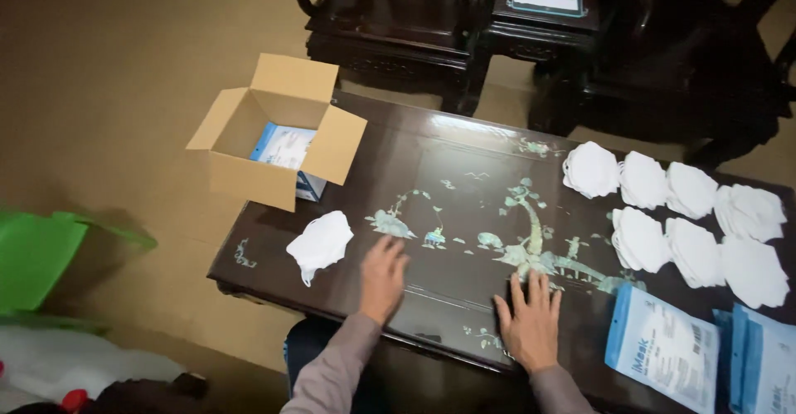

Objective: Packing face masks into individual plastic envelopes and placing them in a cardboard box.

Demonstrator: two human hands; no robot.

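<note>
Both hands lie flat on the dark lacquered table with pale inlaid tree pattern (464,174), close to its near edge: right hand (531,319) palm down, fingers slightly spread, pinching nothing; left hand (383,277) palm down, fingers close together, empty, just beside a single white folded face mask (320,242) lying near the table's near-left corner, not touching it. Open brown cardboard box (278,132) sits on the far-left corner, overhanging the edge, flaps up, with a blue-and-white flat packet (286,147) inside. Two rows of stacked white face masks (692,219) cover the right end of the table. Blue-and-white pouch packets (663,348) lie at the near-right corner, near the right hand. Dark carved wooden chairs (398,16) stand beyond the far edge.
</note>
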